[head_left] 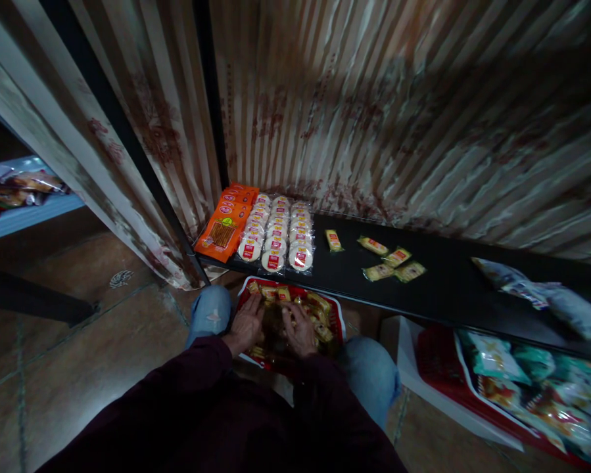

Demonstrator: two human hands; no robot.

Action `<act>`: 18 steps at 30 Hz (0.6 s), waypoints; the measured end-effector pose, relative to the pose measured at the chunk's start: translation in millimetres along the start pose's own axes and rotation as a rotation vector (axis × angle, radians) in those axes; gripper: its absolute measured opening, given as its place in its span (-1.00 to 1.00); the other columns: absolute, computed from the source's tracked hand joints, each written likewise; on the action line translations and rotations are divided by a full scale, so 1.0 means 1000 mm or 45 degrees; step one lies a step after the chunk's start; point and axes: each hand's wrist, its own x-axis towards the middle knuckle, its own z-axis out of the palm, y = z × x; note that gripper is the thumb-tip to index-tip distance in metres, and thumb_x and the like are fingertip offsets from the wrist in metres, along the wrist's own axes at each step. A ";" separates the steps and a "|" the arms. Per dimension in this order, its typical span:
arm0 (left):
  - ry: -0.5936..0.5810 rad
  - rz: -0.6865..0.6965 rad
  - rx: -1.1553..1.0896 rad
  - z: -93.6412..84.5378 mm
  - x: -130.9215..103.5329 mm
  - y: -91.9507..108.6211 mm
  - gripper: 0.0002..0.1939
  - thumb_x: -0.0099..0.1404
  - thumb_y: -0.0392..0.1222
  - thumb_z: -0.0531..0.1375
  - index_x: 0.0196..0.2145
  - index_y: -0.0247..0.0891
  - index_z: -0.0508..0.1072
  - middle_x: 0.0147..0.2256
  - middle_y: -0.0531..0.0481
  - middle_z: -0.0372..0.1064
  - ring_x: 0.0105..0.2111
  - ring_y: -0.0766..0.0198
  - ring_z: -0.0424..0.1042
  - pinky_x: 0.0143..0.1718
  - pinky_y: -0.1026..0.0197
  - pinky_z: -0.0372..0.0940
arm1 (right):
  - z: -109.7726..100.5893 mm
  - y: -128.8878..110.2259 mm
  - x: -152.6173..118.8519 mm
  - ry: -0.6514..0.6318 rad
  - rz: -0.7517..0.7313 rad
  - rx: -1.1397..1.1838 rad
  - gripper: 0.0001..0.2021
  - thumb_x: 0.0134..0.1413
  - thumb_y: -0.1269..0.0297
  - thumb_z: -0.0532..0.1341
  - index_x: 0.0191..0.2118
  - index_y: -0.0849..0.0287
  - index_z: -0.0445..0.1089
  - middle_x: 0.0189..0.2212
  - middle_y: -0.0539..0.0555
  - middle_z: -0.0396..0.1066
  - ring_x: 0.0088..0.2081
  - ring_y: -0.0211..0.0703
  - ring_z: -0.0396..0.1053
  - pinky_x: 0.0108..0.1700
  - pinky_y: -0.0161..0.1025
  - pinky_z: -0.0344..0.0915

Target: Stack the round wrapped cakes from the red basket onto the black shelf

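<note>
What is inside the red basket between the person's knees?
Small yellow packets lie in the red basket; what lies beneath the upper packets, the left hand and right hand is hidden.

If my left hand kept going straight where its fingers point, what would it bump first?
Probably the small yellow packets at the red basket's far end, just beyond your left hand, though depth is unclear.

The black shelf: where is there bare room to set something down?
The widest bare patch on the black shelf lies between the loose yellow packets and the blue-and-white packaging. A narrower strip runs along the front edge, before those packets. The left end is crowded: orange bags beside rows of round white packets.
</note>
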 end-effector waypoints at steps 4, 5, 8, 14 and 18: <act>0.273 0.114 0.026 -0.027 0.042 0.018 -0.52 0.28 -0.32 0.01 0.15 -0.34 0.25 0.34 -0.27 -0.15 0.36 -0.01 -0.27 0.28 -0.20 -0.08 | -0.021 0.006 0.042 0.305 0.140 0.017 -0.54 0.27 0.07 -0.11 0.03 0.22 0.34 -0.04 0.27 0.39 0.02 -0.01 0.33 0.11 -0.02 0.25; 0.309 0.138 0.037 -0.033 0.054 0.023 -0.50 0.29 -0.28 0.03 0.19 -0.34 0.21 0.34 -0.28 -0.17 0.36 -0.02 -0.28 0.29 -0.20 -0.12 | -0.024 0.010 0.053 0.322 0.163 0.026 -0.51 0.26 0.04 -0.12 0.08 0.24 0.30 0.00 0.28 0.36 0.05 0.00 0.31 0.13 0.01 0.23; 0.360 0.187 0.067 -0.048 0.089 0.036 -0.41 0.31 -0.19 0.03 0.27 -0.32 0.07 0.35 -0.27 -0.23 0.36 -0.04 -0.30 0.30 -0.23 -0.22 | -0.029 0.027 0.088 0.338 0.236 0.049 -0.40 0.26 -0.03 -0.20 0.21 0.28 0.16 0.17 0.33 0.21 0.22 0.03 0.12 0.23 0.07 0.08; 0.355 0.188 0.097 -0.055 0.129 0.047 -0.35 0.29 -0.19 0.03 0.30 -0.33 -0.01 0.35 -0.28 -0.19 0.35 -0.06 -0.25 0.30 -0.22 -0.24 | -0.026 0.053 0.136 0.290 0.357 0.097 -0.32 0.24 -0.11 -0.24 0.30 0.23 0.01 0.27 0.27 0.09 0.29 0.01 0.04 0.27 0.06 0.03; 0.311 0.210 0.128 -0.052 0.136 0.043 -0.36 0.25 -0.22 0.04 0.26 -0.44 0.07 0.33 -0.35 -0.14 0.34 -0.05 -0.20 0.31 -0.21 -0.27 | -0.021 0.051 0.144 0.253 0.358 0.090 -0.30 0.23 -0.12 -0.24 0.28 0.28 0.06 0.24 0.30 0.14 0.27 0.00 0.07 0.27 0.03 0.03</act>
